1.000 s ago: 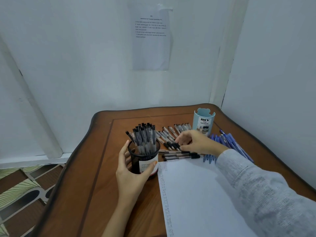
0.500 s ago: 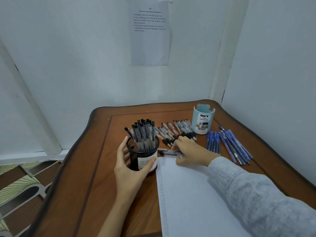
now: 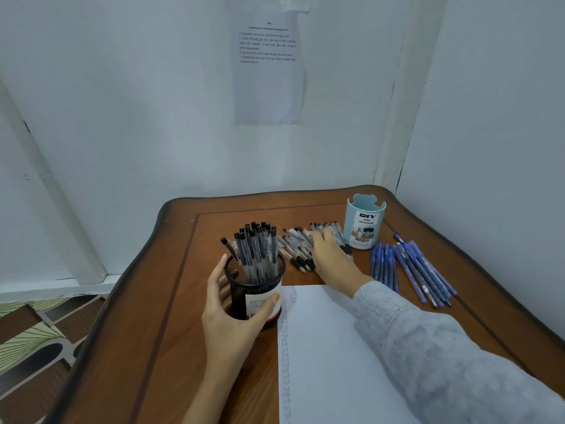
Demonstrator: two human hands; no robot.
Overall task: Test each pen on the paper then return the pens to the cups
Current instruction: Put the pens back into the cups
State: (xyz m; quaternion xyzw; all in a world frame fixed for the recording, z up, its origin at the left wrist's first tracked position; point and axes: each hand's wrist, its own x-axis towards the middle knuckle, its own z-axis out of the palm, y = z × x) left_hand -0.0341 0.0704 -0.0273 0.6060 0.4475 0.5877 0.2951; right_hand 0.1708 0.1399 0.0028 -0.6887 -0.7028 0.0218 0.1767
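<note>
Gripping black mesh cup with our left hand. Right of that grip, our right hand lies on loose black pens; we cannot tell its grasp. Paper touches the cup.

left hand grips mesh cup | right hand rests on black pens | blue pens beside paper

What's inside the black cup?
Lots of black-capped pens stand inside the black mesh cup. Its wall, its label and the left hand gripping it hide their lower ends and the cup's bottom.
</note>
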